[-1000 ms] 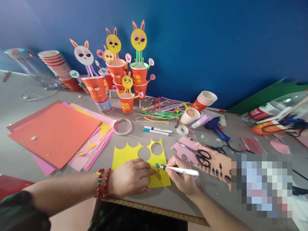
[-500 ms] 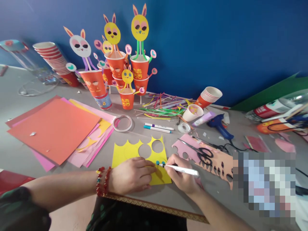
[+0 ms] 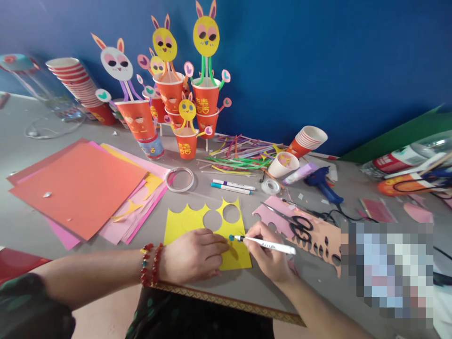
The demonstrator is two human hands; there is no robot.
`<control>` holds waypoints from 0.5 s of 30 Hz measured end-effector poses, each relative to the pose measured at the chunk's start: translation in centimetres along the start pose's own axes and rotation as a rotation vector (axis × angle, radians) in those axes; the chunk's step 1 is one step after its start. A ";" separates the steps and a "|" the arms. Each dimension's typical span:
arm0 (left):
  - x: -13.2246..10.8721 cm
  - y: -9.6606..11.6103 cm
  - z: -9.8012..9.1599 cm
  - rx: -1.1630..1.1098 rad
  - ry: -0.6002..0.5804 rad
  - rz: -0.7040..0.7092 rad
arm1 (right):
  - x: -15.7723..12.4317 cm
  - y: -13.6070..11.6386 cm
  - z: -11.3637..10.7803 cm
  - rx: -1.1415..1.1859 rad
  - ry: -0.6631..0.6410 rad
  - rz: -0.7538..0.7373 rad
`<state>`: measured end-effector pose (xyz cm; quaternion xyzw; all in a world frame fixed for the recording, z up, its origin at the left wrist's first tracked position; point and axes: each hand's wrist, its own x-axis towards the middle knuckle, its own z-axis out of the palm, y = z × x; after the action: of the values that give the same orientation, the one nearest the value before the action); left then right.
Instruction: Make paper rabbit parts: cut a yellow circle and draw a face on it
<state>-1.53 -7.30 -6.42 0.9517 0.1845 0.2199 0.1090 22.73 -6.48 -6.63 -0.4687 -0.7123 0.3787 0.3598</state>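
Observation:
A yellow paper sheet (image 3: pixel 187 220) with round holes and scalloped cut-outs lies at the table's near edge. My left hand (image 3: pixel 192 256) rests on it, fingers curled down and pressing the paper, a bead bracelet on the wrist. My right hand (image 3: pixel 270 256) pinches a white marker (image 3: pixel 270 244), whose tip touches the yellow sheet beside a small blue dot (image 3: pixel 231 238), just right of my left fingertips.
Orange and pink paper sheets (image 3: pixel 77 188) are stacked at left. Red cups with paper rabbit faces (image 3: pixel 185 110) stand at the back, with stacked cups (image 3: pixel 305 141), coloured strips, two markers (image 3: pixel 233 186), tape rolls (image 3: pixel 180 179), a blue glue gun (image 3: pixel 319 181) and scissors (image 3: pixel 294 223) on pink paper at right.
The view shifted slightly. The marker tip has moved a little along the yellow sheet near the blue dot; my left hand stays pressed on the paper.

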 end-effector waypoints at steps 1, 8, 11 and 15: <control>0.0 0.0 0.0 -0.002 0.001 0.000 | 0.0 0.0 0.0 0.023 0.015 0.017; 0.0 0.1 0.1 0.006 0.016 -0.002 | 0.0 0.0 0.0 0.003 -0.037 -0.018; 0.0 0.1 0.1 0.004 0.014 -0.001 | -0.1 0.0 0.0 -0.013 -0.051 -0.033; 0.0 0.0 0.1 0.005 0.006 -0.005 | -0.1 0.1 0.0 -0.024 -0.066 -0.050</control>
<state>-1.49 -7.35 -6.47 0.9508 0.1878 0.2223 0.1066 22.75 -6.52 -6.70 -0.4424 -0.7398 0.3760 0.3399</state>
